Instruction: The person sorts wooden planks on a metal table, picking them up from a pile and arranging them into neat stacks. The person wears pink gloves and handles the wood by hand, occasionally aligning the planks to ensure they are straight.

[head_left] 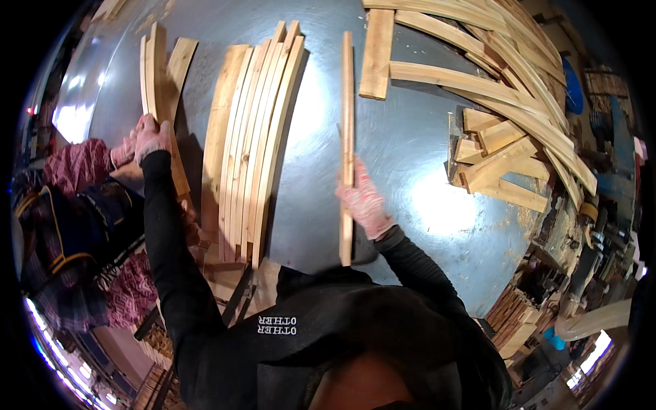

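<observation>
In a pinkish-white knit glove, my right hand (367, 203) is closed around a long, narrow wooden strip (347, 116) standing on edge, pointing away from me. Far to the left, my left hand (153, 139), gloved alike, is closed on the near end of a few pale wooden strips (156, 72). A co-worker's gloved hand (124, 152) is right beside it. Another wooden board (182, 68) leans at a slant behind those strips. Between my arms lies a row of several long wooden strips (256, 137) side by side, with a wider board (222, 137) along its left side.
All this rests on a shiny grey metal table (410, 130). A short board (376, 55) and a heap of long strips (492, 89) lie at the far right, with short offcuts (502, 147) nearer. A co-worker (89, 219) in a plaid garment stands close on the left.
</observation>
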`<state>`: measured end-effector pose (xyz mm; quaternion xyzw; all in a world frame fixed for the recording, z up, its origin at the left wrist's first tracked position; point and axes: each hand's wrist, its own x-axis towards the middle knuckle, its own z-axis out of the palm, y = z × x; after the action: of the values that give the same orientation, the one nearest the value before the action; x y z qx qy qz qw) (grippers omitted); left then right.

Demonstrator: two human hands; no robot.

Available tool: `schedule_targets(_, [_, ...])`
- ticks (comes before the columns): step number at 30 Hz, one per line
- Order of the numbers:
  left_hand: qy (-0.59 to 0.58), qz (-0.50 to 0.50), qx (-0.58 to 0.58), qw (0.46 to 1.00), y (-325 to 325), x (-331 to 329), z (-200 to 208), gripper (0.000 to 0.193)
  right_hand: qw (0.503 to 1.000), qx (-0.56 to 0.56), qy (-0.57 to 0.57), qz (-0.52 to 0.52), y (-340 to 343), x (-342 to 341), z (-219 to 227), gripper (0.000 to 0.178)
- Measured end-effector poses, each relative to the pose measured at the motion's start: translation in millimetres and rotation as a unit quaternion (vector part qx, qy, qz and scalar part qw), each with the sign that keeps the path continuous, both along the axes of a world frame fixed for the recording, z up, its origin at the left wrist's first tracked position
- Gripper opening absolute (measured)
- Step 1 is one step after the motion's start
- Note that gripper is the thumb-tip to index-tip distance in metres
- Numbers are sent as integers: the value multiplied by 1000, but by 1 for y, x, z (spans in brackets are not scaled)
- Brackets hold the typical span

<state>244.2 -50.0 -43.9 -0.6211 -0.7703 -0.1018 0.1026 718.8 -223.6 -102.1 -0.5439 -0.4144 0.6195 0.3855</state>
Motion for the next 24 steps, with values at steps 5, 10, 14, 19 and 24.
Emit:
schedule_targets(5, [88,-5,61,994,-15,29,-15,47,997,-62,-41,37,6,-46,3,85])
schedule_targets(10, [134,21,-44,990,-9,37,4,57,994,-83,-28,60,15,-50,24,89])
schedule_targets(14, [4,-148,90,985,-35,84,-20,59,971,-42,-188,139,22,-66,33,86])
schedule_targets(19, [-85,101,-145,981,-58,117,-52,72,871,-79,-349,337,52,-96,63,94])
schedule_targets(24, [-351,42,-202,913,-54,95,-61,66,910,0,-313,271,43,-123,38,100])
